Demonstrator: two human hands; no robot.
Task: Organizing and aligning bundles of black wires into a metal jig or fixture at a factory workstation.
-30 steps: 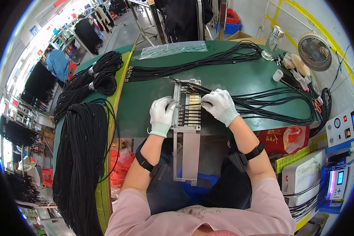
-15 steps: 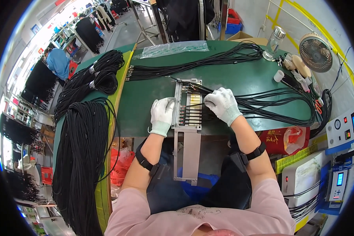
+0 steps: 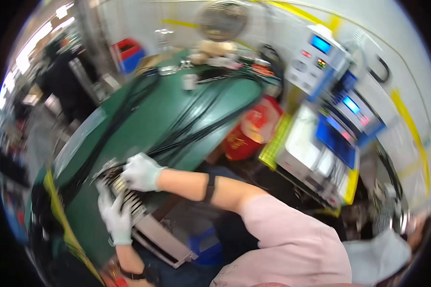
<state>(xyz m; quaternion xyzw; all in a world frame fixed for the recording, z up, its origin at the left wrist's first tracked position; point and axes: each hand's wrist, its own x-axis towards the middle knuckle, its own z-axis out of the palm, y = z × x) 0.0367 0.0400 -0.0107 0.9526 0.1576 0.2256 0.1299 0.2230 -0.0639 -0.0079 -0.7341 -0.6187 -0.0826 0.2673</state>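
Note:
A long metal fixture [image 3: 160,237] with a row of slots lies slanted over the near edge of the green table [image 3: 129,129]. Along its left side rests my left hand [image 3: 116,217], white-gloved, thumb and forefinger spread apart. My right hand [image 3: 141,173], also gloved, is closed over the fixture's upper part, where the ends of black cables [image 3: 191,131] run in. It seems to pinch one cable, though blur and the fingers hide the tip. From there the cables stretch across the table toward the far right.
Another cable bundle [image 3: 112,124] lies on the table's left. A white roll [image 3: 190,82] and a fan [image 3: 223,20] are at the back. To the right are a red bag [image 3: 253,129], a white machine [image 3: 301,148] and a control box [image 3: 316,60] with a lit screen.
My view has swung to the right, so the table and fixture now appear lower left and tilted, with blur. Both hands stay at the fixture; my left thumb and forefinger have spread.

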